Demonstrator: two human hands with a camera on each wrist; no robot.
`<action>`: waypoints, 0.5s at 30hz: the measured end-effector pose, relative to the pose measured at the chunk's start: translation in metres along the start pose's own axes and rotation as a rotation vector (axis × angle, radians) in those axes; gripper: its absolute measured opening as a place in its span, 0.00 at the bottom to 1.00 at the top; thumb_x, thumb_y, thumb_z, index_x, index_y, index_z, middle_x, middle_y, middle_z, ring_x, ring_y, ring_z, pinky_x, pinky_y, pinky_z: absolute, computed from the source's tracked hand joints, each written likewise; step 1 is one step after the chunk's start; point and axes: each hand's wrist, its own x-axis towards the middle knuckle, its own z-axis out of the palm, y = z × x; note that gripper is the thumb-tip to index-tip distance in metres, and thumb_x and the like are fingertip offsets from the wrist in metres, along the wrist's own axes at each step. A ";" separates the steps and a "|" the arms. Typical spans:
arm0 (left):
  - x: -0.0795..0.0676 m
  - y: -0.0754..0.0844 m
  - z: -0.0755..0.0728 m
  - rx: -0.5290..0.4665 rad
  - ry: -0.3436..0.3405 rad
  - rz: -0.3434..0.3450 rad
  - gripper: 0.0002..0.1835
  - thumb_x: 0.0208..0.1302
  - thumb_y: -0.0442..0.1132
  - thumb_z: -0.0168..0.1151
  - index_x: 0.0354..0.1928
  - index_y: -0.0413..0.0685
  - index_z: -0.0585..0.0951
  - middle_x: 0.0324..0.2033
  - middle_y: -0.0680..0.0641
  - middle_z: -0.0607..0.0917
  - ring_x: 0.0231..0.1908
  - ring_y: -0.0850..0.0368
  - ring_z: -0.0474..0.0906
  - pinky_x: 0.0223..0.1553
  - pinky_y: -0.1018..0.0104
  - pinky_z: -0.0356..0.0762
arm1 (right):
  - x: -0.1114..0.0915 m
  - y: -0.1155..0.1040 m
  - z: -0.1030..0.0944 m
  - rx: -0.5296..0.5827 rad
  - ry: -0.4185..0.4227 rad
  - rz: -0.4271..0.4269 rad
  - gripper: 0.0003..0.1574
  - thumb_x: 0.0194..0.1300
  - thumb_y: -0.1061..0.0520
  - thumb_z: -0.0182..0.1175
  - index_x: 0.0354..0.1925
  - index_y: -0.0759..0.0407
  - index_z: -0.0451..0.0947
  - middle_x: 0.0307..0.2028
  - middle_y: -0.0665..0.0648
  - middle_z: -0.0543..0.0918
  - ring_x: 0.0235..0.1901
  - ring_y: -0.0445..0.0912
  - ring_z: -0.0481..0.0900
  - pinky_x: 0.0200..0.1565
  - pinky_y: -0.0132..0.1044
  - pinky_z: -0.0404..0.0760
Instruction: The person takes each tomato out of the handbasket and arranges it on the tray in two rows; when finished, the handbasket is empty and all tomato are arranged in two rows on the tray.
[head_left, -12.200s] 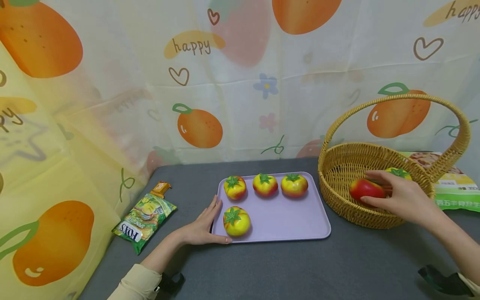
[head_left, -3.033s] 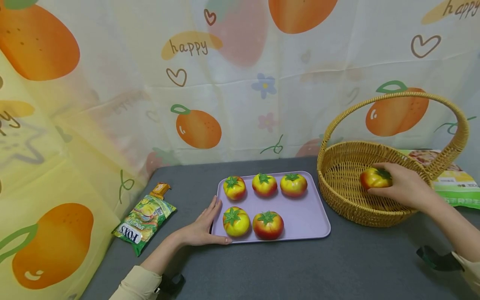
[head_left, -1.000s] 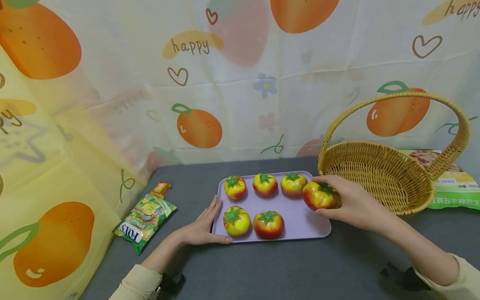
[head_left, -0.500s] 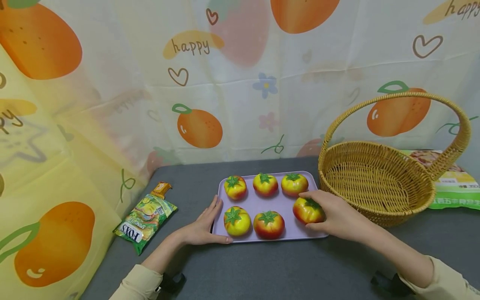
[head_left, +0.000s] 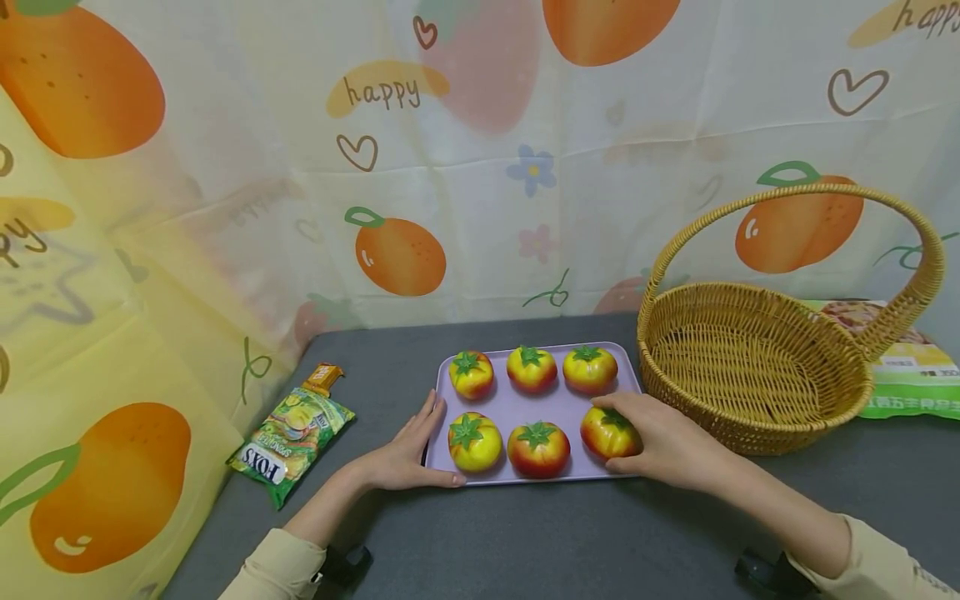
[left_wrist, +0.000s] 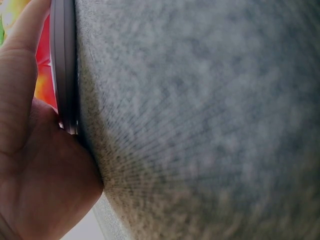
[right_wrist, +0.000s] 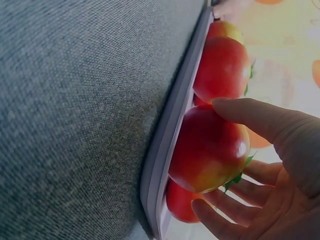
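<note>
On a lilac tray (head_left: 517, 408) sit several yellow-and-red tomatoes with green leafy tops, in two rows. My right hand (head_left: 667, 437) holds the tomato at the front right (head_left: 603, 433), resting on the tray. In the right wrist view the thumb lies on that tomato's side (right_wrist: 207, 150), and the fingers curve round its leafy far side. At the tray's front left corner, my left hand (head_left: 405, 458) rests with extended fingers along the left edge and the thumb along the front. The left wrist view shows its palm beside the tray rim (left_wrist: 64, 65).
A wicker basket (head_left: 757, 358) with a tall handle stands right of the tray. Behind it lies a green-and-white food bag (head_left: 915, 383). A green snack packet (head_left: 292, 437) and a small orange-wrapped packet (head_left: 322, 379) lie at left. A printed cloth (head_left: 487, 208) hangs behind the table.
Two tomatoes have moved one after the other from the basket to the tray's front row. My right hand carried the latest one leftward and down. My left hand has stayed put.
</note>
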 end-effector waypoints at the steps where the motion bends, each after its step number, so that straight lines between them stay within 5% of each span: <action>1: 0.000 0.000 0.000 0.001 0.000 0.001 0.64 0.55 0.64 0.67 0.77 0.48 0.36 0.75 0.42 0.27 0.74 0.39 0.29 0.69 0.38 0.35 | 0.000 0.000 0.000 -0.001 0.000 -0.002 0.41 0.49 0.51 0.77 0.59 0.59 0.74 0.52 0.57 0.79 0.49 0.50 0.75 0.53 0.54 0.74; 15: -0.007 0.008 -0.009 -0.016 -0.011 -0.043 0.64 0.54 0.63 0.69 0.78 0.51 0.35 0.75 0.42 0.29 0.74 0.42 0.31 0.68 0.39 0.43 | -0.003 0.000 0.001 -0.013 0.014 0.020 0.43 0.50 0.46 0.76 0.61 0.58 0.73 0.56 0.59 0.78 0.55 0.55 0.74 0.56 0.57 0.72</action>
